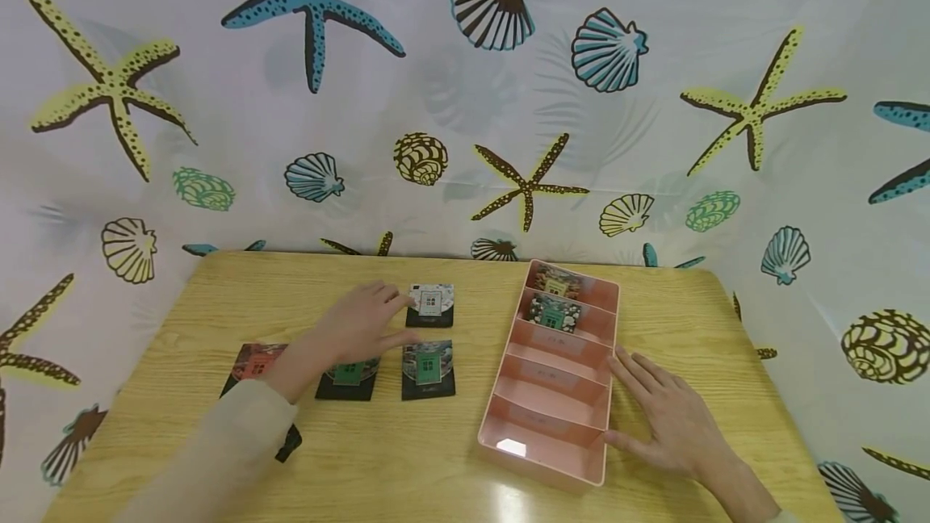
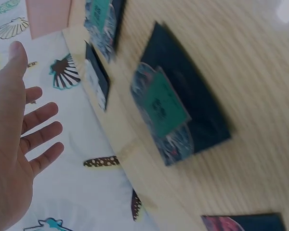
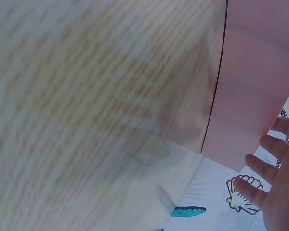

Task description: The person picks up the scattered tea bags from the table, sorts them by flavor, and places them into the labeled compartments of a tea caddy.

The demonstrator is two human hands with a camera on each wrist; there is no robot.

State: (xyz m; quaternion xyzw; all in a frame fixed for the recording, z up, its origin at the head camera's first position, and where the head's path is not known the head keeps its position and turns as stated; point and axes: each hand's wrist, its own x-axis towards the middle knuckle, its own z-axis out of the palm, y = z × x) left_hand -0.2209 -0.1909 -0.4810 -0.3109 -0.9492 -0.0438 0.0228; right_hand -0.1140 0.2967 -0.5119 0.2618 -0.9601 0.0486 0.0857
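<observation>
My left hand (image 1: 366, 329) hovers over the packets with fingers spread and nothing in the palm. Its fingertips are close to a small black packet with a white label (image 1: 430, 305); the thumb is just above a green-labelled packet (image 1: 429, 370). Another green-labelled packet (image 2: 168, 103) lies partly hidden under the left wrist in the head view. On the right, my right hand (image 1: 664, 414) rests beside a pink divided box (image 1: 545, 470), with straight fingers and thumb at its right wall. Packets with a yellow label (image 1: 557, 282) and a green label (image 1: 554, 314) stand in its two rear compartments.
A red-labelled packet (image 1: 250, 360) lies at the left, partly behind the left forearm. The dark corner of a packet (image 1: 289, 444) shows beside the sleeve. A curtain (image 1: 436, 103) with starfish and shells hangs behind the wooden table (image 1: 407, 466).
</observation>
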